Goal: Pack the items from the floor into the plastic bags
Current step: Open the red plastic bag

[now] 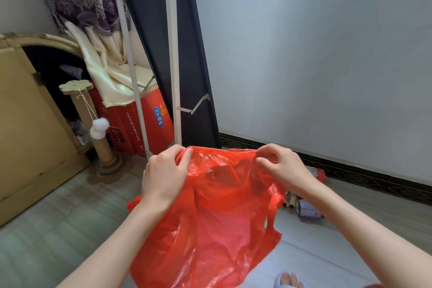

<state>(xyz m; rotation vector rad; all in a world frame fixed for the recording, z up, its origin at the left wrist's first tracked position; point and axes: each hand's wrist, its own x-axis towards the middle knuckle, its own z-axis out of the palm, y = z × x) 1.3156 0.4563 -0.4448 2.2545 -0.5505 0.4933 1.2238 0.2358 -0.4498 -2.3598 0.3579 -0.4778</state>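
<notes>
Both my arms reach forward, my left hand [163, 176] and right hand [284, 167] each pinching the top edge of the red plastic bag [210, 217], fingers curled. It hangs between them above the floor [58, 229], a can [308, 211] lying just beside.

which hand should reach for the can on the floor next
Right. The can lies on the floor just below the right hand, while the left hand grips the red bag on the far side.

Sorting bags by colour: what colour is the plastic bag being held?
Red, slightly see-through; the plastic bag shows best in the head view, the only one.
</notes>
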